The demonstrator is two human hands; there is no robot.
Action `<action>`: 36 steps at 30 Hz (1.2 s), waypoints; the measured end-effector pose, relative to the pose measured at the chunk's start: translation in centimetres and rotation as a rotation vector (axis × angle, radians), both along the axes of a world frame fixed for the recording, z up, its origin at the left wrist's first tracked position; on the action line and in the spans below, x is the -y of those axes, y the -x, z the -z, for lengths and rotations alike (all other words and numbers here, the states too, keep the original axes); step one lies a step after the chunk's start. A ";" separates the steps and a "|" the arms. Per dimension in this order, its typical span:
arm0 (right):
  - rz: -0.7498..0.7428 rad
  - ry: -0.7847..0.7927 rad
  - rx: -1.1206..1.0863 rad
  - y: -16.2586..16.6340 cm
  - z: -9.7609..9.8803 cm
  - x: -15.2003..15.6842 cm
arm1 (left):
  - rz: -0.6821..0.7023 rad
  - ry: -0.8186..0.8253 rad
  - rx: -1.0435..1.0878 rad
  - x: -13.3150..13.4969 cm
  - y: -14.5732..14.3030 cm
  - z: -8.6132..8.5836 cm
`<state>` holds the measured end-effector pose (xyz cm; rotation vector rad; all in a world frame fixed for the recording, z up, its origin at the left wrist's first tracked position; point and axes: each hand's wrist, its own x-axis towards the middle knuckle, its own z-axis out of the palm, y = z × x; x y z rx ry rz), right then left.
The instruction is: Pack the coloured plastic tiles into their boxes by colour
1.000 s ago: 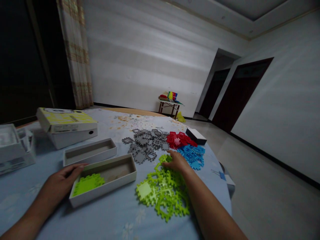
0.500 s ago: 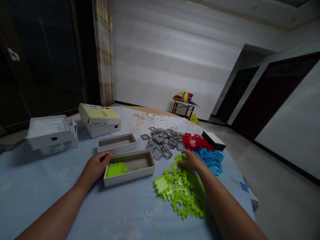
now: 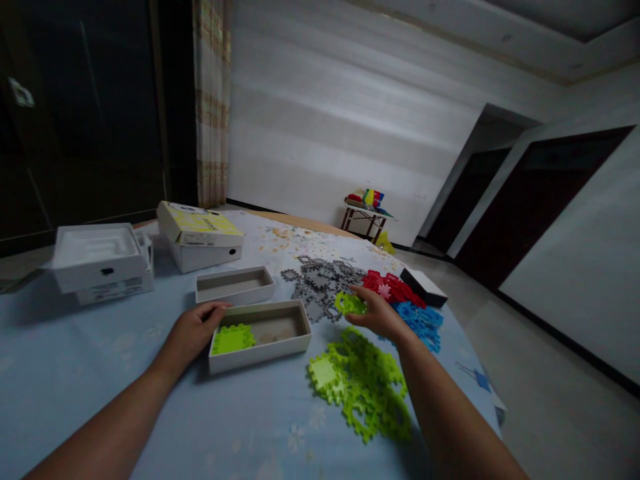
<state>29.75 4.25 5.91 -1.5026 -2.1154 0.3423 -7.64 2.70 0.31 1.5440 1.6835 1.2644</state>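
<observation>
Pale blue, flower-printed cloth [image 3: 250, 420] beneath left hand [image 3: 193, 332] and right hand [image 3: 379, 316]. On the right hand's near side, a tangled lime heap [image 3: 373, 370] of toothed shapes; beyond that hand, a spiky grey heap [image 3: 324, 277]. Touching the left hand's fingers, an oblong, straight-walled white box [image 3: 261, 358], grip impossible to tell. Inside, a notch-edged lime block [image 3: 233, 339]. Clamped between right thumb and fingers, one small toothed piece [image 3: 354, 307], also lime.
</observation>
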 end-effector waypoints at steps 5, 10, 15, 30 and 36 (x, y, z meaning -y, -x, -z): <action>-0.209 -0.014 -0.012 4.6 -2.8 1.5 | -0.007 -0.007 0.029 -0.1 -0.1 0.0; -0.444 -0.017 0.125 9.6 -4.0 1.7 | -0.006 -0.059 0.055 -0.1 -0.3 0.2; -0.558 0.040 0.454 13.8 -4.3 0.8 | -0.005 -0.067 0.063 0.0 -0.4 0.3; -0.626 0.247 0.780 17.4 -5.3 -0.9 | -0.004 -0.092 0.080 0.0 -0.5 0.2; -0.643 0.259 0.706 16.6 -5.1 -1.4 | 0.000 -0.091 0.087 0.1 -0.5 0.1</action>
